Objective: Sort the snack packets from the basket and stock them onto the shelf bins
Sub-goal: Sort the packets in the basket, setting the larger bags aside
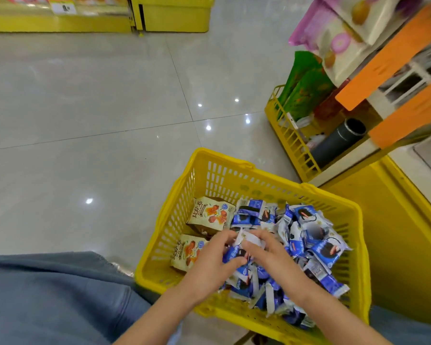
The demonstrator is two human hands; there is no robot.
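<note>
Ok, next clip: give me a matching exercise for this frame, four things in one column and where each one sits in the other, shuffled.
Things
1. blue and white packets
2. beige packets
3. dark tube
4. green bags

Places
A. near end of the yellow rack, leaning
B. left side of the yellow basket
C. far end of the yellow rack, standing up
D. heaped across the middle and right of the yellow basket

Pairs: 1-D, 2-B, 3-A, 4-C
</note>
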